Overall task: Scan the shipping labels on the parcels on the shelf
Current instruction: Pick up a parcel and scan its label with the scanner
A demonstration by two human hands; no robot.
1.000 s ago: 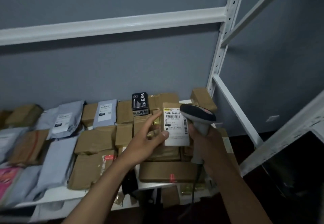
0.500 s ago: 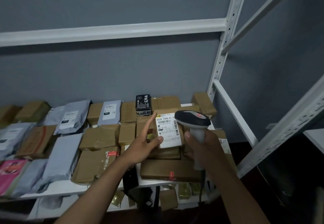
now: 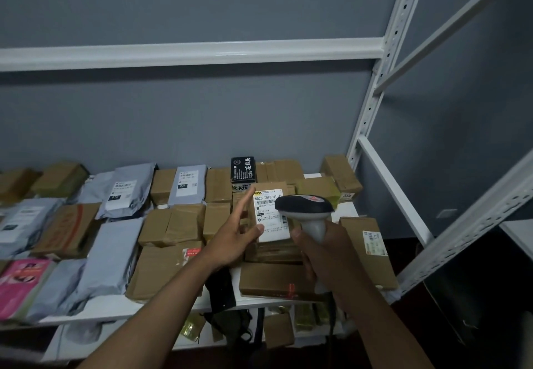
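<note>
With your right hand (image 3: 323, 249) clenched round the scanner (image 3: 305, 212) and left hand (image 3: 233, 238) fingers released against the small box (image 3: 271, 215) atop the shelf (image 3: 161, 306) stack, treat it as light, stiff cardboard; steady its side edges.

- The scanner (image 3: 305, 210) head is covering the right edge of the shipping label (image 3: 269, 215), and the label's small print is reading too fine to make out.
- The left edge is cutting off the pink parcel (image 3: 17, 285).
- The right hand (image 3: 323, 250) is hiding the scanner's lower handle.
</note>
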